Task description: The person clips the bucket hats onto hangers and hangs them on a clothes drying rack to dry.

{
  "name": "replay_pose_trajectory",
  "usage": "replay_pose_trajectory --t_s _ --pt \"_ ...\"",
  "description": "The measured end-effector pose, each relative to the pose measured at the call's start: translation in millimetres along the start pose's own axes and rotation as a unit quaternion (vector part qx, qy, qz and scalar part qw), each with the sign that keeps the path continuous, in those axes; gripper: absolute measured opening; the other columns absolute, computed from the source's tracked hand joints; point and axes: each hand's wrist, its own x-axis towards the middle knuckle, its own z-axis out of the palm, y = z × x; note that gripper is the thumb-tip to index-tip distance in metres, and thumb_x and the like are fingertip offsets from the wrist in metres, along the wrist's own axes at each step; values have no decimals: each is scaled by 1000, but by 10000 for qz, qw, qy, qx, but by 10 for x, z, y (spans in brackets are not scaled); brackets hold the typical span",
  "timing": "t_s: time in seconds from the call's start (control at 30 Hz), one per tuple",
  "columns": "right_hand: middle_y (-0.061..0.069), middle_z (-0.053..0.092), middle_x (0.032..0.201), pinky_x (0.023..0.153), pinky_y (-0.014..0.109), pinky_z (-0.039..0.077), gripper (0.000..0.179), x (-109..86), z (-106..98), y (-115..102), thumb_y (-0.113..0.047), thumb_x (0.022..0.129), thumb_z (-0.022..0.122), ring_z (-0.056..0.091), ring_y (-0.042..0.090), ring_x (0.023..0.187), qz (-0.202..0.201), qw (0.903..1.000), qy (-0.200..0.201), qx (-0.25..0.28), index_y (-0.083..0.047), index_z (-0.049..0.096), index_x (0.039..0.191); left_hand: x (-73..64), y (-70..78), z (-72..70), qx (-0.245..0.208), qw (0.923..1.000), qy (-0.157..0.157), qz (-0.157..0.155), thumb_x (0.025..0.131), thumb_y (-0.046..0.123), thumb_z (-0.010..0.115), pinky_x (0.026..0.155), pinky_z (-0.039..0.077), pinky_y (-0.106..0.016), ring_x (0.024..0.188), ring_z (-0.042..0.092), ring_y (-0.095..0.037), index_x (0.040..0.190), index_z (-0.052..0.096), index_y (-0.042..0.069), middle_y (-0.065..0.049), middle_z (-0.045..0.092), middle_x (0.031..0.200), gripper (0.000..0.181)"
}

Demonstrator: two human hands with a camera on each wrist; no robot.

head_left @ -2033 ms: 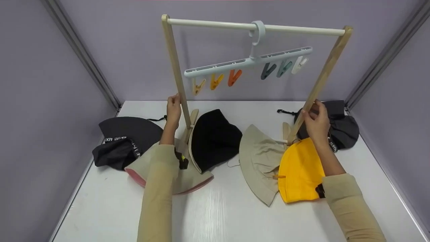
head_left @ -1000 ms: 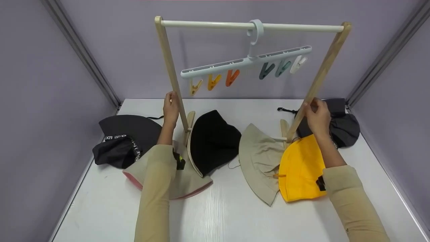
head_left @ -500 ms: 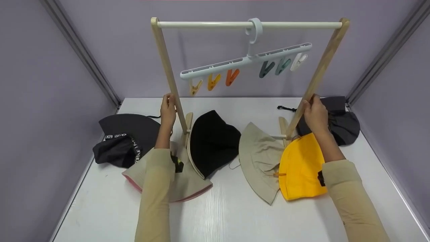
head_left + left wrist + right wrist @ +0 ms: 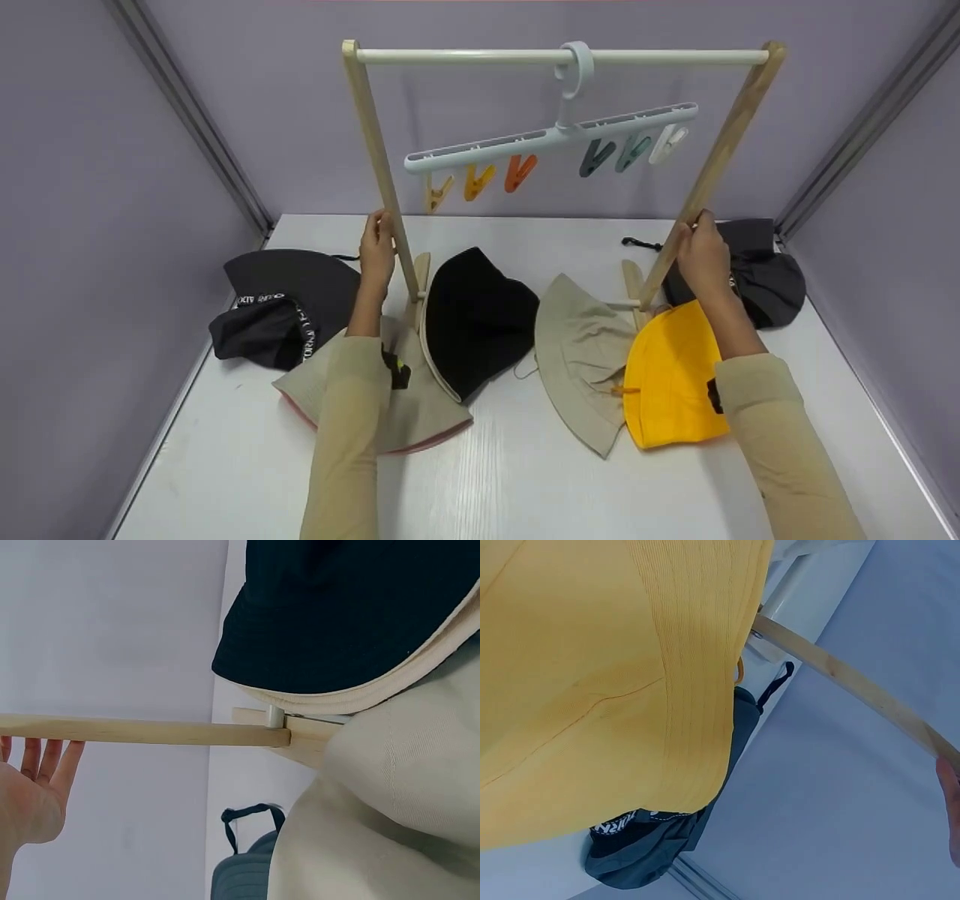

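A rack with wooden side posts (image 4: pixel 379 150) and a white top bar (image 4: pixel 465 56) stands on the table. My left hand (image 4: pixel 376 247) holds its left post low down. In the left wrist view the fingers reach that post, their tips partly hidden. The right hand (image 4: pixel 705 255) grips the right post (image 4: pixel 731 135) between thumb and fingers. From the bar hangs a pale blue clip hanger (image 4: pixel 555 139), tilted, with several coloured clips. Between the posts lie a black bucket hat (image 4: pixel 480 322) and a beige hat (image 4: pixel 581 360); a yellow hat (image 4: pixel 671 382) is under the right forearm.
A beige hat with pink lining (image 4: pixel 427 412) lies under the left forearm. Dark caps with printed straps lie at left (image 4: pixel 292 285) and right (image 4: pixel 769 285). Grey walls surround the white table (image 4: pixel 480 487) at the back and sides.
The rack has turned slightly: its left side came left and nearer, its right side went a little back, so the bar is now level in view. Both hands moved with it; the hanger swayed slightly.
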Motion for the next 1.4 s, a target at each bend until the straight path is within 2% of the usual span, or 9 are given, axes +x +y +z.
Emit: replay_pose_trajectory --t_s 0.23,0.7,0.9,1.17,1.23,1.4 --pt "29 52 90 58 52 46 34 7 2 30 -20 101 35 57 43 73 80 9998 -102 -156 11 39 115 -14 -13 34 3 10000 -56 -7 100 33 36 85 44 -43 101 50 -24 128 46 5 -14 51 107 41" --pt "28 52 90 60 52 47 32 61 29 15 -19 101 36 57 44 74 24 9997 -170 -173 10 39 112 -12 -19 17 17 9999 -24 -110 99 36 36 84 45 -43 99 49 -24 129 45 5 -14 50 106 44" --pt "28 53 91 59 51 47 32 76 41 -7 -20 101 35 58 43 74 197 9990 -270 -280 10 39 111 -19 -23 1 -31 10000 -6 27 100 34 36 83 45 -44 97 48 -23 125 47 4 -13 50 102 41" --pt "28 54 95 63 51 47 36 91 39 -18 -22 101 32 57 42 78 376 9980 -453 -215 9 37 117 -4 -20 8 -81 10000 53 6 99 35 37 83 45 -45 94 48 -21 122 50 3 -11 50 98 41" --pt "28 54 94 62 51 47 36 91 51 -8 -23 101 32 57 42 76 360 9982 -446 -202 9 37 117 -55 72 0 -111 9999 25 -49 99 31 37 84 44 -47 96 48 -24 122 49 1 -13 50 99 39" --pt "28 53 93 61 51 46 36 90 60 6 -21 101 32 57 42 74 259 9985 -418 -231 11 37 118 -54 56 4 -68 9998 105 -124 100 30 38 83 45 -45 95 50 -24 122 50 2 -14 51 100 38"
